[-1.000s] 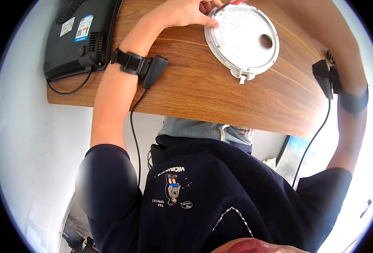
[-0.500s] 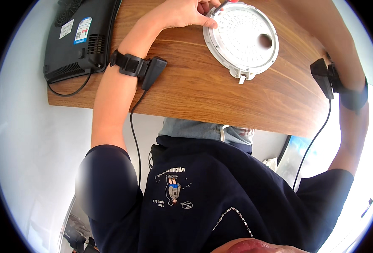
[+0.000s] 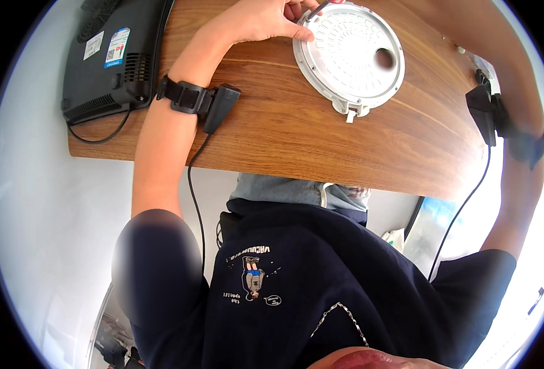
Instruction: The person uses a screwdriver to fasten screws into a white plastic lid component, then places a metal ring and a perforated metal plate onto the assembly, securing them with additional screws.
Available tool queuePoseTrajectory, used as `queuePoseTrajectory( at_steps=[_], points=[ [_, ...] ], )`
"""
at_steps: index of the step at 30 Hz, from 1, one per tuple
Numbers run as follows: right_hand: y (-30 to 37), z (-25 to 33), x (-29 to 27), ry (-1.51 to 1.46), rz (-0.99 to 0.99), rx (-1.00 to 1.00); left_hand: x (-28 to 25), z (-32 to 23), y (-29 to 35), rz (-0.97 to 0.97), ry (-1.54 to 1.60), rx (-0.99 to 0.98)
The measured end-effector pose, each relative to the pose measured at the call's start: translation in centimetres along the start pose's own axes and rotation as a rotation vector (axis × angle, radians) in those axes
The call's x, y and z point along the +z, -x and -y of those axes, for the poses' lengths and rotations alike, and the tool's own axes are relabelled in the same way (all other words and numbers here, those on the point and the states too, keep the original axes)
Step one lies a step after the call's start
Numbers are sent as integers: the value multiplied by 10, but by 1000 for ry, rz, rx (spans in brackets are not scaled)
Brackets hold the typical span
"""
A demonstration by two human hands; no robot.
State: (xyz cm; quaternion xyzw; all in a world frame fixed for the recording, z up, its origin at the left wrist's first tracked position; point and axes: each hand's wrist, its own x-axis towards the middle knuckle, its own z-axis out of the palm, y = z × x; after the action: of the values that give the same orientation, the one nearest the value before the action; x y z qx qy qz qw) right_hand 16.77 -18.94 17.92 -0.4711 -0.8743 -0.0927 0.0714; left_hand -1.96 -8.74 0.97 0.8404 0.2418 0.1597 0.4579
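A round white plastic disc [image 3: 352, 58], like an appliance lid's inner cover, lies on the wooden table with its ribbed face up. Small screws sit round its rim, and a hinge-like tab [image 3: 351, 112] sticks out at the near side. My left hand [image 3: 278, 21] grips the disc's far left rim, thumb on top and the other fingers bent near the edge. Close to those fingers, a thin dark rod [image 3: 317, 10] with a bit of red at its end touches or nearly touches the rim. My right forearm reaches past the top edge, so that hand is out of sight.
A black appliance [image 3: 109, 67] with vents, stickers and a cord lies at the table's left. Black strapped devices [image 3: 221, 101] with cables hang on both my forearms. Small items [image 3: 461, 49] and clear plastic lie at the right, by my right forearm.
My right forearm has shifted a little outward to the right, uncovering small items on the table. My left hand keeps its hold on the disc; the whole view has moved slightly.
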Motion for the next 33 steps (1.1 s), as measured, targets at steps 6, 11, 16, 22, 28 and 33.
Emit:
queuePoseTrajectory(
  at_steps=[6, 11, 16, 22, 28, 33],
  points=[
    [12, -4, -22, 32, 140, 36, 7, -3, -16, 4, -40, 67],
    [-10, 0, -42, -25, 418, 56, 2, 3, -5, 0, -11, 48],
    [14, -7, -19, -117, 32, -125, 0, -4, -8, 9, -14, 32],
    [-6, -17, -31, -22, 396, 231, 4, -17, -26, 65, -72, 69],
    [-11, -8, -36, -223, 306, 0, 6, -15, -11, -1, -71, 75],
    [-9, -13, -32, -45, 272, -242, 20, -19, -11, -101, -203, 258]
  ],
)
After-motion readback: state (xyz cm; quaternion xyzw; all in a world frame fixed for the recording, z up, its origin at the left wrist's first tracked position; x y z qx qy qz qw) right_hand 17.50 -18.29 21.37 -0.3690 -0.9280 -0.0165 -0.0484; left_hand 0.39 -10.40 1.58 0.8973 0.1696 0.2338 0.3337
